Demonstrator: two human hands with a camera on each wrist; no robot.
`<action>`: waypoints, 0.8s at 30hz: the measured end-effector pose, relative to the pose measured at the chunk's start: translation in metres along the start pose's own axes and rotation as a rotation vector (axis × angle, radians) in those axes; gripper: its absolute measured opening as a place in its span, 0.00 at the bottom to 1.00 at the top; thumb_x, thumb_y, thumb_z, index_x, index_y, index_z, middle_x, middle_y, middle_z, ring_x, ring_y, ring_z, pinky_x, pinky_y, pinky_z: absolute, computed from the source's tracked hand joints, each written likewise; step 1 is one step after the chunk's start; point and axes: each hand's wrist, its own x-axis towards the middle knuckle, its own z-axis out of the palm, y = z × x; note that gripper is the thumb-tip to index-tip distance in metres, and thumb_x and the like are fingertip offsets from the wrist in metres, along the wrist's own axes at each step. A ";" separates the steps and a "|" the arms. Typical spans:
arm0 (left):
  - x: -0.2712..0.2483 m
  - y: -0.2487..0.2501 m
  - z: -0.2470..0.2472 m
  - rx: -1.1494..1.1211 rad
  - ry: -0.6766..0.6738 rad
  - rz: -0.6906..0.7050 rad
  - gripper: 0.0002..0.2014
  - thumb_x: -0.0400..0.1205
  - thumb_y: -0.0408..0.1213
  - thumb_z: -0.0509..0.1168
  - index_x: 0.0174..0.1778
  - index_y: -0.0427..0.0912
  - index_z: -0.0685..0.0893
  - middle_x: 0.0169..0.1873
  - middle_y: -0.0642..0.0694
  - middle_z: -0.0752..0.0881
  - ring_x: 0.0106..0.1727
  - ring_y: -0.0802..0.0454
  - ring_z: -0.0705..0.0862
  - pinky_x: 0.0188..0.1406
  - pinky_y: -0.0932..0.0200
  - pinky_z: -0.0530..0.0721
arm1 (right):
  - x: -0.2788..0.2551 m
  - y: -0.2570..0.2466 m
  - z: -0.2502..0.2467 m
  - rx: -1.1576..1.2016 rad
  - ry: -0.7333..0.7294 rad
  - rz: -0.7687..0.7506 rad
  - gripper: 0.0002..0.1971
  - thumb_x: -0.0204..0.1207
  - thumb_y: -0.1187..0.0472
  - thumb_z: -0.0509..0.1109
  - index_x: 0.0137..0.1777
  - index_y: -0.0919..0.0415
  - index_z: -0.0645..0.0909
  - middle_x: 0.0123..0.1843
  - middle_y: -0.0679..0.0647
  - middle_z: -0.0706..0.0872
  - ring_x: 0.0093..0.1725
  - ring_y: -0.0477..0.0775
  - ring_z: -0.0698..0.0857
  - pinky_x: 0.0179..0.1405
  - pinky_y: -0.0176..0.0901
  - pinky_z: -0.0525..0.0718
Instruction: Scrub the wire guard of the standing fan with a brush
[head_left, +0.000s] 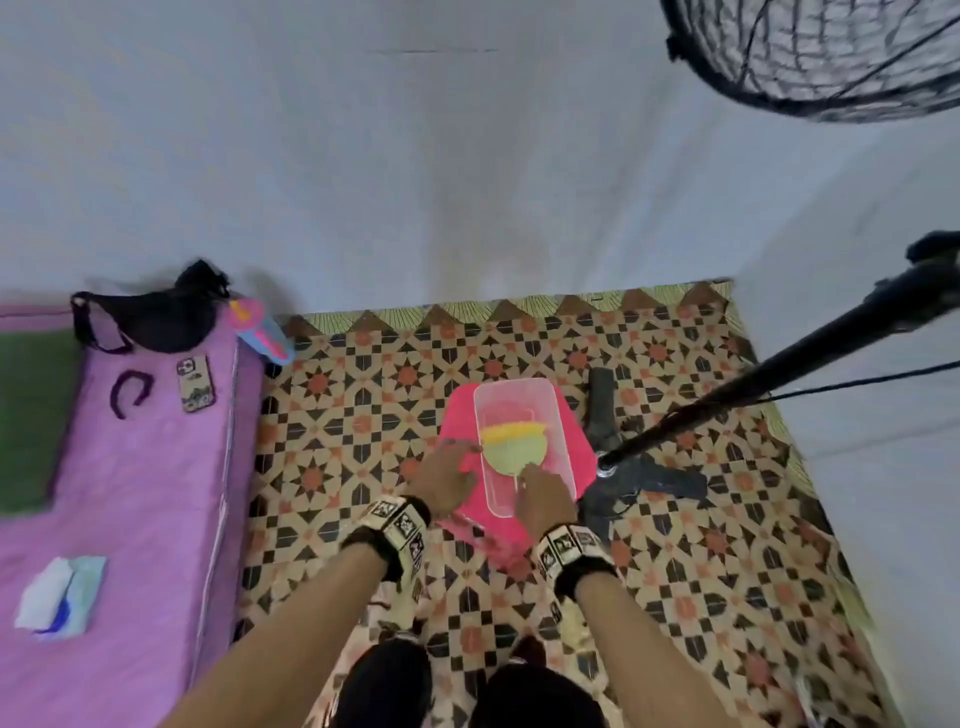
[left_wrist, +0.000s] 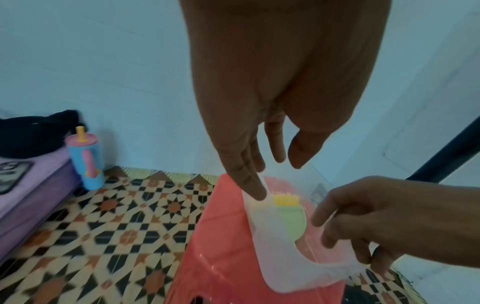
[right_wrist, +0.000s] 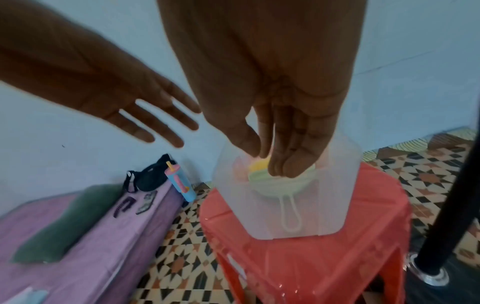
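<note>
A: Place of the brush (head_left: 511, 447)?
B: Inside the clear container (head_left: 514, 384), flat on the bottom. Yellow bristles toward the far end, white loop handle toward the near end. Not lifted yet.
A: And the container?
B: On top of the pink stool (head_left: 457, 415), in the middle of the patterned floor (head_left: 363, 415).
A: State of the left grip (head_left: 447, 473)?
B: Wide. Fingers straight and a little spread, one fingertip (left_wrist: 255, 193) touching the left wall of the container. Holding nothing.
A: And the right grip (head_left: 543, 493)?
B: Reaching down into the container from the near side. Fingers (right_wrist: 293, 160) close together and almost straight, tips at the green body of the brush, thumb just beside them. Narrow, but closed on the brush or only touching it: cannot tell.
A: The wire guard (head_left: 831, 57)?
B: Up at the far right, black, well apart from both hands and from the brush. Only partly inside the head view.
A: Below it?
B: The black pole (head_left: 779, 384) of the fan, slanting down to the base (head_left: 670, 480), just right of the stool.
A: On the left side?
B: A purple bed (head_left: 156, 493) with a black bag (head_left: 150, 317) and a phone (head_left: 196, 383) on it. Also a blue and pink tumbler (head_left: 262, 330), on the floor just beside the far corner of the bed.
</note>
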 end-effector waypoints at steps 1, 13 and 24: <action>0.015 0.000 0.005 0.041 0.030 0.029 0.24 0.88 0.36 0.65 0.82 0.47 0.73 0.83 0.44 0.68 0.73 0.43 0.81 0.75 0.40 0.82 | 0.017 0.001 0.009 -0.056 0.002 -0.013 0.15 0.91 0.61 0.57 0.73 0.62 0.75 0.61 0.57 0.88 0.58 0.59 0.88 0.48 0.42 0.79; 0.079 -0.017 0.040 0.115 0.179 0.075 0.35 0.84 0.30 0.70 0.88 0.41 0.66 0.83 0.38 0.65 0.72 0.39 0.80 0.75 0.42 0.83 | 0.083 -0.002 0.059 -0.098 0.113 0.068 0.39 0.90 0.48 0.58 0.88 0.71 0.44 0.65 0.60 0.86 0.57 0.59 0.89 0.48 0.46 0.81; -0.020 0.125 -0.078 -0.094 0.189 0.247 0.31 0.89 0.30 0.63 0.89 0.43 0.64 0.82 0.40 0.72 0.79 0.39 0.76 0.78 0.48 0.77 | -0.060 -0.058 -0.106 0.267 0.526 -0.177 0.08 0.87 0.55 0.65 0.51 0.59 0.80 0.43 0.51 0.86 0.39 0.53 0.85 0.37 0.47 0.84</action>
